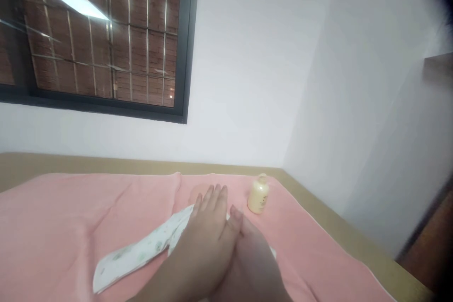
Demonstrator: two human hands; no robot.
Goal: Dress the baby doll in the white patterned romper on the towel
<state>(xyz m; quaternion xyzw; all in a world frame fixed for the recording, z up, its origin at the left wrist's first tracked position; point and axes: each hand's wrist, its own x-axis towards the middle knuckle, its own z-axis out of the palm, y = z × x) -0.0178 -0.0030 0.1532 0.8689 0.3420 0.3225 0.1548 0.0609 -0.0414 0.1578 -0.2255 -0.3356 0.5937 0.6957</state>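
My left hand (208, 226) lies flat with its fingers stretched out, pressing on a white patterned diaper or cloth pad (134, 257) spread on a pink towel (71, 217). My right hand (253, 257) sits right beside and partly under it, on the right part of the pad; its fingers are hidden. A small pale yellow bottle (258, 195) stands upright on the towel just beyond my hands, to the right.
The pink towel covers a tan surface (354, 236) that runs along white walls into a corner. A dark-framed window (106, 37) with bars is up on the left wall. A brown edge shows at lower right.
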